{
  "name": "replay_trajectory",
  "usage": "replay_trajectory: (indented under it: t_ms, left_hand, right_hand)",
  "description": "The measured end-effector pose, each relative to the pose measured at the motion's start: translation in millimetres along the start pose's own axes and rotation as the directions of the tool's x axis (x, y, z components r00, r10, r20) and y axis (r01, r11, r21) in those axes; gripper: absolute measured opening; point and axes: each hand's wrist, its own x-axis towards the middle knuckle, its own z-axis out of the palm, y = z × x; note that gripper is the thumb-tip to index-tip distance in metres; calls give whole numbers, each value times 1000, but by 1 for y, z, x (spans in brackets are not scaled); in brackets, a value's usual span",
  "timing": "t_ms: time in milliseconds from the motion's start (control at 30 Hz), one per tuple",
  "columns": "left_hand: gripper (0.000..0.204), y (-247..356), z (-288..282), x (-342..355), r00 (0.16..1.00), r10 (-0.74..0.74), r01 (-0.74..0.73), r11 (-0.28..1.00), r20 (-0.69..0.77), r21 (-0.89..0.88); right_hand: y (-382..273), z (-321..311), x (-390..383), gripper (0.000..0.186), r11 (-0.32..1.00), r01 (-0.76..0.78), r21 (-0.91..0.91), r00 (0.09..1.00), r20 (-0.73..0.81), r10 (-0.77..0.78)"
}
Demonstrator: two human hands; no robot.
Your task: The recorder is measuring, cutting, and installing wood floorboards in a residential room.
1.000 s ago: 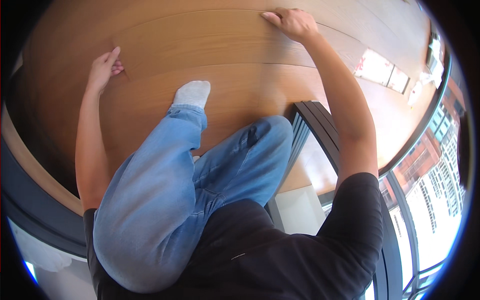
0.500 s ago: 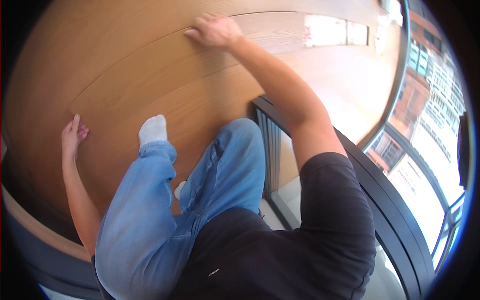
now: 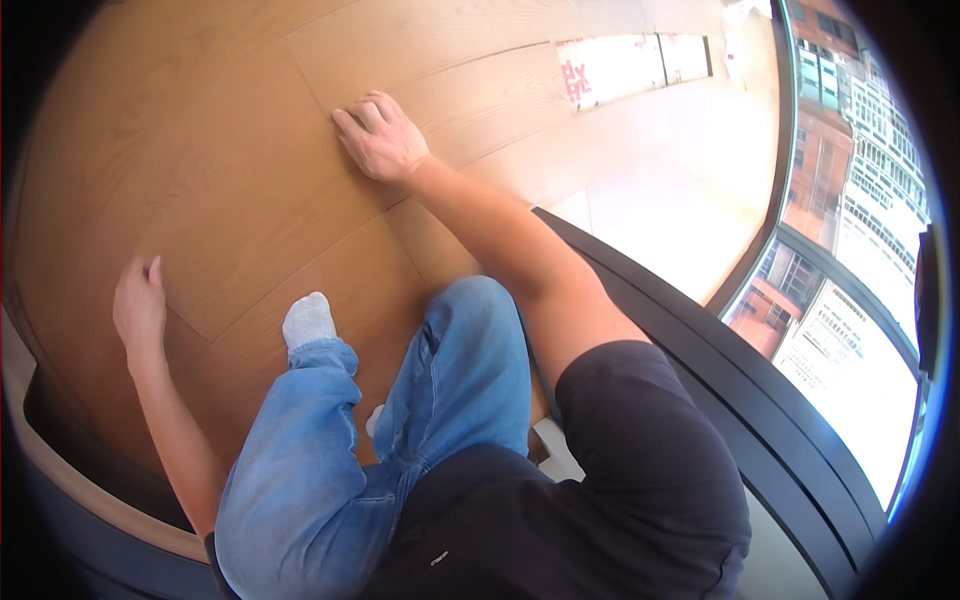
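Observation:
Wooden floor planks with thin seams between them spread in front of me. My right hand rests palm down on the planks beside a short end seam. Its fingers are bent and a little apart, with nothing seen in them. At the left, my left hand is low over the planks near another end seam. The back of that hand is up, and its slightly blurred fingers bend down toward the wood. Whether they touch it I cannot tell.
At the upper right, a narrow gap in the planks shows a white sheet with red marks. A dark frame runs along my right side, with window glass beyond. My socked foot stands between my hands. A curved pale edge lies lower left.
My right hand has slid nearer to me and slightly left along the floor. My left hand has turned so its back faces up. The view has shifted a little.

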Motion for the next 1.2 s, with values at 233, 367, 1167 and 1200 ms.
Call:
replay_trajectory:
  t_ms: [233,367,1167,1200]
  left_hand:
    - [57,84,57,92,846,412,-420,906,-338,54]
    - [73,92,80,89,760,387,-439,898,-522,27]
    - [75,97,72,78,841,353,-405,913,-411,-44]
    - [76,99,71,79,834,358,-414,909,-419,-48]
  right_hand:
    - [-13,-2,-6,49,997,-75,37,991,115,70]
    - [29,-12,18,57,994,-104,-30,981,160,107]
    - [106,-26,128,90,864,-494,-99,865,41,500]
    - [111,-23,123,90,861,-497,-103,863,46,504]
